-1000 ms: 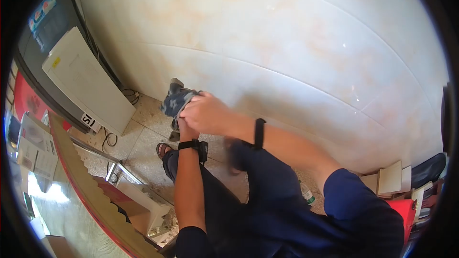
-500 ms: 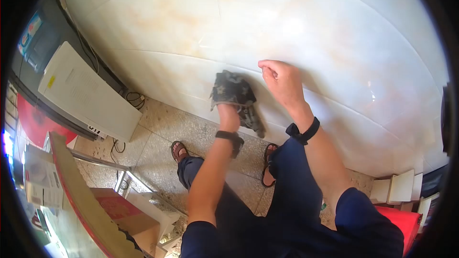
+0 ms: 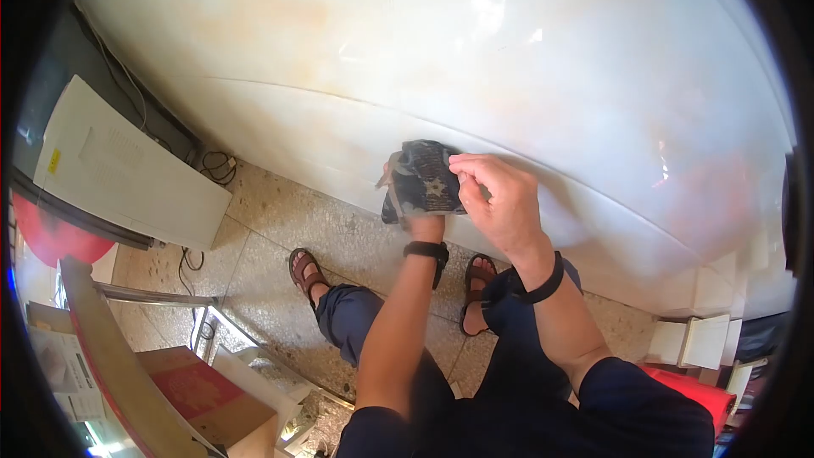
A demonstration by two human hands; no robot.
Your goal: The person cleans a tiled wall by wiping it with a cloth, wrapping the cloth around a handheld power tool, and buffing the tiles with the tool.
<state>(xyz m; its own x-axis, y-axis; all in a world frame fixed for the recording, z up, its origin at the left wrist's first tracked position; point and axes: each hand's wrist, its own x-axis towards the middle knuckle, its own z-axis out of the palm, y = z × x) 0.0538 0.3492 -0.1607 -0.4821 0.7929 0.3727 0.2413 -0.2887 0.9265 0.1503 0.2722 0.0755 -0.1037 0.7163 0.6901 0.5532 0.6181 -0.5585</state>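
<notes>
A dark piece of cloth [image 3: 428,180] with pale stars and a camouflage-like print hangs in front of me, bunched up. My left hand [image 3: 424,227] reaches into it from below and holds it up, its fingers covered by the fabric. At the cloth's upper right edge, my right hand [image 3: 500,199] has its fingers bent in a pinch, the tips against the fabric. Whatever is between those fingertips is too small or hidden to make out. Each wrist wears a black band.
A pale glossy wall [image 3: 297,25] rises in front. On the left stand a white panel-like box [image 3: 127,170], cables [image 3: 219,168], a counter edge [image 3: 110,356] and a cardboard box [image 3: 203,394]. White boxes [image 3: 705,341] and a red item [image 3: 691,394] lie at right.
My right hand has come left and down from beside the wall to the cloth's edge. The cloth and my left hand have shifted slightly right, and the hanging tail no longer shows.
</notes>
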